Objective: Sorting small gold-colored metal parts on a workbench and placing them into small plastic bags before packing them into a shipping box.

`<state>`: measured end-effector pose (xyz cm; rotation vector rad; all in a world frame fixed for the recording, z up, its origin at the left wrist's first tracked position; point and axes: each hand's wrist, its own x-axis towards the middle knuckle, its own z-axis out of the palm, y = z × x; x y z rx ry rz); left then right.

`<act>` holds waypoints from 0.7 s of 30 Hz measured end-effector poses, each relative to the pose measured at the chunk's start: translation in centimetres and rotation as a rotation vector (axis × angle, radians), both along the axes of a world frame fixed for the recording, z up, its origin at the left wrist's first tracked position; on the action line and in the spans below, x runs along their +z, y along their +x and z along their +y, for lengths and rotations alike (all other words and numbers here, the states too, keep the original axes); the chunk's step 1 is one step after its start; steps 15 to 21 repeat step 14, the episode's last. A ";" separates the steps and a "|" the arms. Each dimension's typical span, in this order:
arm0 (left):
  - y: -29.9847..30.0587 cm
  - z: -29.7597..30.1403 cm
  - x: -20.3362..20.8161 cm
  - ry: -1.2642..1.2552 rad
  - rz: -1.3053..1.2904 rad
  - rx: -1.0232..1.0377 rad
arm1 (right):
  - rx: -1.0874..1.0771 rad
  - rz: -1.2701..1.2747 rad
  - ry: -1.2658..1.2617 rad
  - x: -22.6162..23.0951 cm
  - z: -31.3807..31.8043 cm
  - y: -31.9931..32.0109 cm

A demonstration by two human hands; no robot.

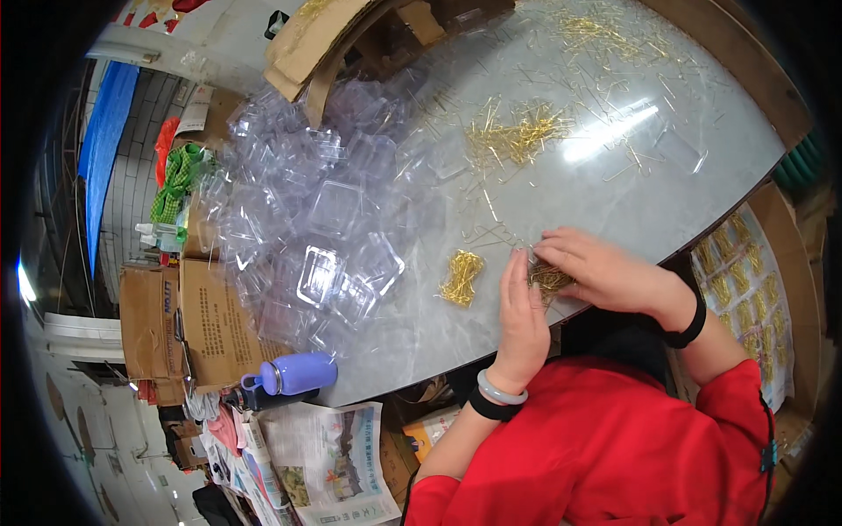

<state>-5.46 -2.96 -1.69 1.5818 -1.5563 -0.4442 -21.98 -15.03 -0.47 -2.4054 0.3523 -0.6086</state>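
Observation:
A bunch of gold wire hooks (550, 279) is cupped between my two hands close to the table's near edge. My left hand (524, 317) presses its straight, joined fingers against the bunch's left side. Over the right side curve the fingers of my right hand (601, 267). The palms hide part of the bunch. Just left of my left hand lies a neat gold hook bundle (461, 278); whether a clear box is round it I cannot tell. Farther off is a loose heap of gold hooks (519, 133), with a few stray hooks (491, 233) between it and my hands.
Many clear plastic boxes (338, 210) are piled on the grey table (403, 373) at left. More hooks (614, 39) are scattered at the far side. A purple bottle (303, 373) is at the near left edge. An open carton (745, 298) at right contains rows of gold bundles.

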 end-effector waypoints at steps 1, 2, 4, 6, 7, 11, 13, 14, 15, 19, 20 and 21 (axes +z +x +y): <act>0.5 0.1 0.4 0.011 -0.008 -0.007 | 0.014 0.008 0.050 0.2 -0.6 -0.6; 1.0 0.3 0.7 0.042 -0.021 -0.025 | 0.028 0.016 0.100 0.1 -1.2 -1.2; 1.7 0.9 1.2 0.070 -0.036 -0.017 | -0.014 0.005 0.124 0.8 -1.3 -1.9; 2.3 1.3 1.6 0.094 -0.105 -0.035 | -0.073 0.030 0.056 0.8 -1.2 -2.0; 2.5 1.5 2.0 0.107 -0.168 -0.056 | -0.100 0.042 0.025 0.7 -1.0 -2.0; 3.0 1.4 2.9 0.193 -0.320 -0.107 | -0.138 0.070 -0.179 1.2 1.2 -1.2; 3.2 0.9 3.3 0.257 -0.340 -0.130 | -0.122 0.138 -0.214 0.8 1.7 -0.8; 3.3 0.5 3.4 0.288 -0.349 -0.142 | -0.112 0.176 -0.212 0.6 1.4 -0.8; 3.3 0.5 3.4 0.288 -0.349 -0.142 | -0.112 0.176 -0.212 0.6 1.4 -0.8; 3.3 0.5 3.4 0.288 -0.349 -0.142 | -0.112 0.176 -0.212 0.6 1.4 -0.8; 3.3 0.5 3.4 0.288 -0.349 -0.142 | -0.112 0.176 -0.212 0.6 1.4 -0.8; 3.3 0.5 3.4 0.288 -0.349 -0.142 | -0.112 0.176 -0.212 0.6 1.4 -0.8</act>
